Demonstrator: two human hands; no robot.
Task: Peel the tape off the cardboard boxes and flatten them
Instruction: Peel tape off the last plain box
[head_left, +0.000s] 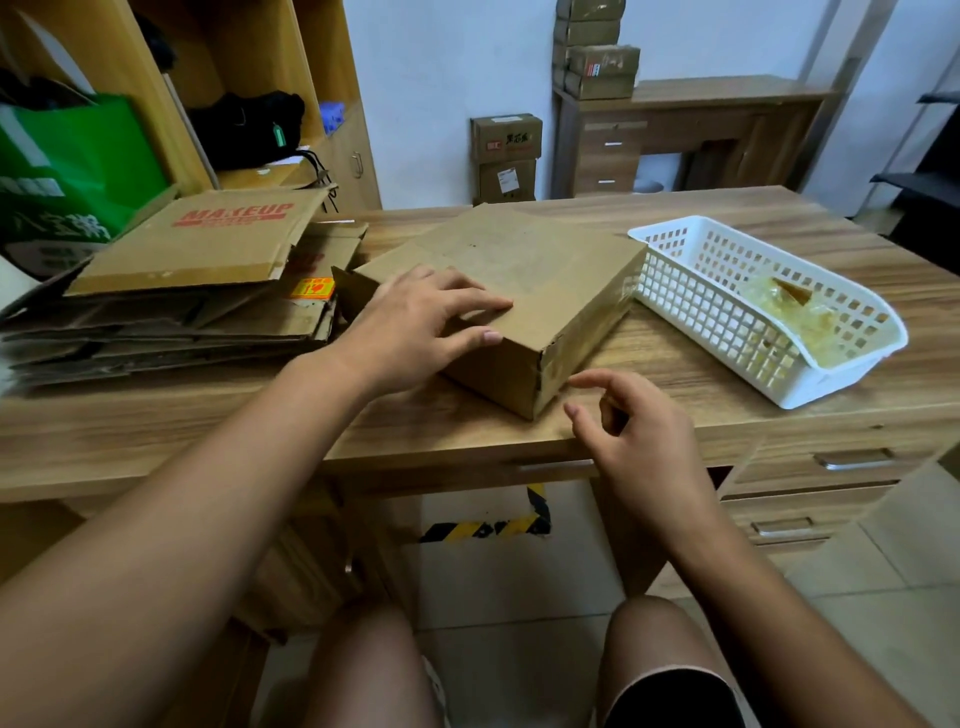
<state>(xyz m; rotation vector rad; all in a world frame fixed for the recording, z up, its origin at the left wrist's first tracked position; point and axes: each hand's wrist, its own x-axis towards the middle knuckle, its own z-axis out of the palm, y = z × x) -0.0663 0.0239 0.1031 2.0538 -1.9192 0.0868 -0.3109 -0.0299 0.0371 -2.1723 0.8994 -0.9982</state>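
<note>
A closed brown cardboard box (524, 275) lies on the wooden desk (675, 364), turned corner-on toward me. My left hand (415, 322) rests flat on the box's top near its front left edge, fingers spread, thumb along the front face. My right hand (628, 431) hovers just in front of the box's near corner, fingers loosely curled and apart, holding nothing. Clear tape shows on the box's right side. A pile of flattened boxes (176, 291) lies to the left, the top sheet printed MAKEUP in red.
A white plastic basket (701, 291) with crumpled peeled tape (789, 312) stands to the right of the box. A green bag (72, 166) and a wooden shelf stand at the far left. More sealed boxes (506, 156) are stacked by the back wall. Desk drawers sit lower right.
</note>
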